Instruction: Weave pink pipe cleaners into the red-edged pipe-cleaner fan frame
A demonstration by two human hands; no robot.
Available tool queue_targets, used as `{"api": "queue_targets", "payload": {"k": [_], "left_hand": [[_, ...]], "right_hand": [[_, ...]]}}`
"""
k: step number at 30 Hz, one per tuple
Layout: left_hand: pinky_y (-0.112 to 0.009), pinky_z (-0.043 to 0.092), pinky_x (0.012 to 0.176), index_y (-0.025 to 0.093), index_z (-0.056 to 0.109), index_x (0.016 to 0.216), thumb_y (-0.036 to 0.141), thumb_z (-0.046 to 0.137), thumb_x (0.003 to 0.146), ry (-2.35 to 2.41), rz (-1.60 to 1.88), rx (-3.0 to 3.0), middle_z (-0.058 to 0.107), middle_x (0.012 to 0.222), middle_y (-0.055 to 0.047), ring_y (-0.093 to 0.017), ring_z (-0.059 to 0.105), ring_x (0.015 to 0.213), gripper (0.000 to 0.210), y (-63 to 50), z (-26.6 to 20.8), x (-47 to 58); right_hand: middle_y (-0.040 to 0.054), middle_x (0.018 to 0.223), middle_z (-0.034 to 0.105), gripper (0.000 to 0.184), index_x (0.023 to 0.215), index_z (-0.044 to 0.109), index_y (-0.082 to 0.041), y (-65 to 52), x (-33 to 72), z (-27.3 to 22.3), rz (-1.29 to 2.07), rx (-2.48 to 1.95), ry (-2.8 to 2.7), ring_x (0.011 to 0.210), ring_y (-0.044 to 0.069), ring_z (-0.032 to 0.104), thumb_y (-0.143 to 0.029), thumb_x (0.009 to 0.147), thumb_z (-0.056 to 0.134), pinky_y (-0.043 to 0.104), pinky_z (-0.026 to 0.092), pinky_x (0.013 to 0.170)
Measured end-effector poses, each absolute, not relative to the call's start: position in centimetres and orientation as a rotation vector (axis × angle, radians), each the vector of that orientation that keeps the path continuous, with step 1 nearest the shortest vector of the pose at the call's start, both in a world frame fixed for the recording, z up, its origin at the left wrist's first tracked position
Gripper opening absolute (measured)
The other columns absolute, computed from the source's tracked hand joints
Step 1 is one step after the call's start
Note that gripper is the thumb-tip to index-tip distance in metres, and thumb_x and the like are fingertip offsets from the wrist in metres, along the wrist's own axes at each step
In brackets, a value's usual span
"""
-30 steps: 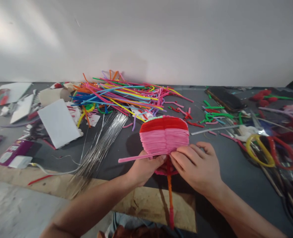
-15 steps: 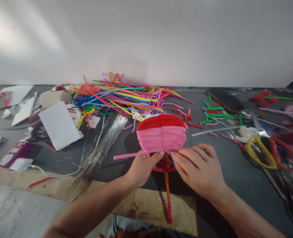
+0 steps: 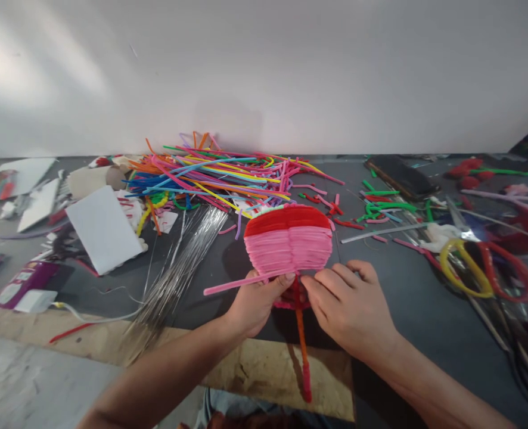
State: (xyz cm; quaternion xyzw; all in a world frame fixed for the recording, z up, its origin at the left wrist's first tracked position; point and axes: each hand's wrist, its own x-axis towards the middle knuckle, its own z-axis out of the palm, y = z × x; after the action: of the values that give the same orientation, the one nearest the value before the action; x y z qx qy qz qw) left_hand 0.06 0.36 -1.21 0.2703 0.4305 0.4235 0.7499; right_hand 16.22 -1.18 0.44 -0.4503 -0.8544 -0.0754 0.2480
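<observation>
A rounded pipe cleaner piece [image 3: 291, 247], red on top and pink below, stands between my hands above the table. Its red and orange stem [image 3: 302, 336] hangs down toward the table's front edge and ends in pink. My left hand [image 3: 257, 301] pinches the lower pink edge, thumb on top. From under that thumb a loose pink pipe cleaner [image 3: 232, 283] sticks out to the left. Close by on the right, my right hand [image 3: 342, 298] has its fingers pinched together at the stem's top, by the pipe cleaner's other end. Its fingertips are partly hidden.
Behind lies a heap of colourful pipe cleaners [image 3: 214, 173], with a bundle of thin wires [image 3: 188, 256] in front. Scissors [image 3: 467, 268] with yellow and red handles lie at right, near a dark phone [image 3: 402, 177]. A white card [image 3: 105, 229] rests at left.
My right hand has shifted slightly left and closer to the stem. The pink end that showed between the hands is now mostly covered. My left hand keeps its hold.
</observation>
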Motion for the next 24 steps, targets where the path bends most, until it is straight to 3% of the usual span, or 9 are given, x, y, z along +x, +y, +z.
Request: {"api": "queue_targets", "payload": {"k": [7,12,17,20,24], "left_hand": [[-0.034,0.050,0.080,0.014,0.067,0.088,0.027,0.075,0.066,0.914,0.938,0.605,0.070,0.082,-0.004,-0.017,0.063,0.080,0.027,0.6,-1.2,0.1],[-0.031,0.052,0.070,0.013,0.066,0.086,0.027,0.073,0.069,0.897,0.886,0.563,0.069,0.077,-0.004,-0.015,0.063,0.068,0.023,0.8,-1.0,-0.3],[-0.024,0.050,0.063,0.011,0.067,0.076,0.033,0.070,0.071,0.912,0.780,0.515,0.068,0.071,-0.006,-0.013,0.063,0.063,0.023,1.2,-0.3,-0.9],[-0.024,0.050,0.063,0.010,0.067,0.075,0.034,0.071,0.070,0.936,0.749,0.510,0.068,0.071,-0.007,-0.013,0.063,0.064,0.024,1.1,-0.3,-0.9],[-0.027,0.051,0.062,0.011,0.067,0.077,0.035,0.074,0.065,0.972,0.743,0.490,0.068,0.069,-0.006,-0.014,0.063,0.061,0.027,0.6,-0.7,-0.4]], "right_hand": [[0.0012,0.065,0.057,0.015,0.088,0.066,-0.017,-1.1,15.9,0.4,-0.153,-1.218,-2.350,0.065,0.016,0.048,-0.013,0.080,0.054,0.037,0.030,0.069],[0.0016,0.070,0.062,0.020,0.095,0.065,-0.020,-0.9,16.7,0.5,-0.026,-1.141,-2.292,0.066,0.016,0.053,-0.013,0.081,0.052,0.037,0.034,0.070],[0.0011,0.073,0.061,0.011,0.091,0.060,-0.021,-0.1,18.5,0.3,0.601,-1.349,-1.564,0.064,0.014,0.056,-0.024,0.083,0.052,0.027,0.044,0.060],[0.0002,0.068,0.060,0.017,0.087,0.059,-0.019,0.4,18.3,0.0,1.090,-1.331,-1.318,0.057,0.012,0.054,-0.034,0.082,0.054,0.024,0.044,0.052],[0.0012,0.073,0.065,0.021,0.086,0.061,-0.018,0.5,16.7,-0.3,1.560,-1.163,-1.186,0.064,0.014,0.058,-0.036,0.075,0.062,0.028,0.048,0.061]]}}
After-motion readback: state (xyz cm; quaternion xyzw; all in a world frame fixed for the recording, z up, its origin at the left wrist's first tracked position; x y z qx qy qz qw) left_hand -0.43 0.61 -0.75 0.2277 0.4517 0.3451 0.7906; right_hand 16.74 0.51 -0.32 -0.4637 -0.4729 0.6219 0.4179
